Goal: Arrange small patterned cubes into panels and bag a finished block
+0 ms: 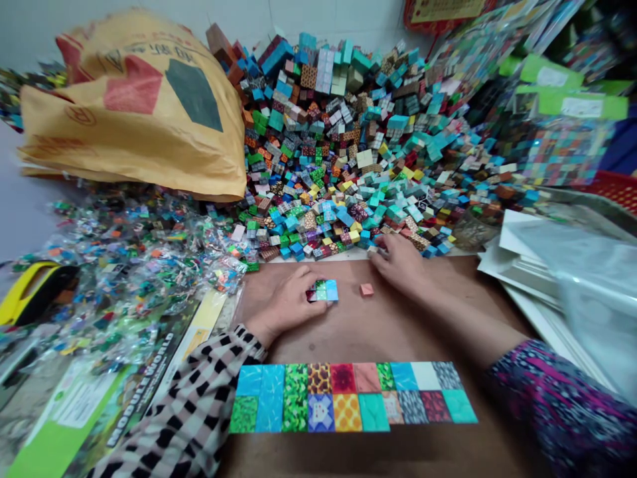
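My left hand (288, 302) rests on the brown table (378, 325), fingers curled around a short row of small cubes (323, 290) in green, light blue and dark tones. My right hand (398, 262) reaches to the front edge of a huge pile of small coloured cubes (348, 153), its fingertips pinched on a cube I cannot make out. A single pink cube (367, 289) lies loose between the two hands. Near me lies a printed strip of coloured pattern squares (348, 398) in two rows.
A big yellow sack (139, 106) leans at the back left. Clear bags of cubes (129, 265) cover the left side over green printed boxes (99, 405). White sheets and clear plastic bags (572, 279) are stacked at the right, packaged sets (562, 139) behind them.
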A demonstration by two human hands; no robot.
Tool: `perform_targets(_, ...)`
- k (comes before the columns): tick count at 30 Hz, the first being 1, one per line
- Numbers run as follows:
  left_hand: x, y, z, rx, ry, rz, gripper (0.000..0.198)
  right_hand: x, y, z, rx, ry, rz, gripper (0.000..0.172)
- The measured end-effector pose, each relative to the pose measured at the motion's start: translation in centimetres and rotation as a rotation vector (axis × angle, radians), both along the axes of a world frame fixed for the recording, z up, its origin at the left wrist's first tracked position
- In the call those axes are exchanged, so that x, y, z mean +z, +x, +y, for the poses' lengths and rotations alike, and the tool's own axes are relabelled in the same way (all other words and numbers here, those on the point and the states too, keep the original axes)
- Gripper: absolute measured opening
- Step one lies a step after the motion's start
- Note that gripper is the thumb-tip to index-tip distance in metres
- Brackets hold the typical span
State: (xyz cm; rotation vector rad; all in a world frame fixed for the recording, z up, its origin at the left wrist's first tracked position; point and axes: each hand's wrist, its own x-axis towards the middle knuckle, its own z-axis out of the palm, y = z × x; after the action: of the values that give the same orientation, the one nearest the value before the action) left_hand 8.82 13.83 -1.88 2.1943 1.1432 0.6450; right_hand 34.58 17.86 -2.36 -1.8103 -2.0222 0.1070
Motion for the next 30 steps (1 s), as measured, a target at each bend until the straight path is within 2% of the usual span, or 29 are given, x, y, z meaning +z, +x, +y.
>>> perform_targets(4, 0.0, 0.0, 0.1, 0.005, -0.007, 0.015, 0.032, -0.6, -0.1, 0.6, -0.029, -0.054, -0.102, 0.019)
perform_targets(8, 0.1, 0.0, 0.0, 0.019, -0.011, 0.051, 0.034, -0.7, -0.4, 0.2, -0.028, -0.054, -0.003, 0.02)
perform_targets(11, 0.0, 0.0, 0.1, 0.013, -0.008, 0.055, 0.033, -0.3, -0.2, -0.9, 0.107, -0.087, 0.158, 0.024)
perform_targets(14, -0.2, 0.0, 0.1, 0.009, -0.01, 0.066, 0.031, 0.1, 0.2, -2.2, 0.324, -0.239, 0.336, 0.027)
perform_targets(16, -0.3, -0.1, 0.1, 0.007, -0.004, 0.057, 0.032, 0.3, 0.7, -2.9, 0.409, -0.314, 0.394, 0.03)
perform_targets(20, -0.3, -0.1, 0.1, 0.0, 0.006, 0.025, 0.032, 0.9, 1.6, -3.6, 0.471, -0.328, 0.373, 0.038)
perform_targets(24, -0.2, -0.1, 0.2, -0.016, 0.008, 0.008, 0.031, 1.7, 1.7, -4.4, 0.559, -0.41, 0.389, 0.057)
perform_targets(27, -0.2, -0.1, 0.1, -0.014, 0.005, -0.01, 0.032, 2.2, 1.0, -5.1, 0.52, -0.418, 0.354, 0.065)
perform_targets(29, -0.2, -0.1, 0.1, -0.006, 0.004, -0.006, 0.032, 2.2, 0.5, -5.2, 0.504, -0.378, 0.281, 0.063)
perform_targets(30, -0.1, -0.1, 0.1, -0.005, 0.003, -0.001, 0.032, 2.1, 0.3, -5.1, 0.521, -0.359, 0.243, 0.056)
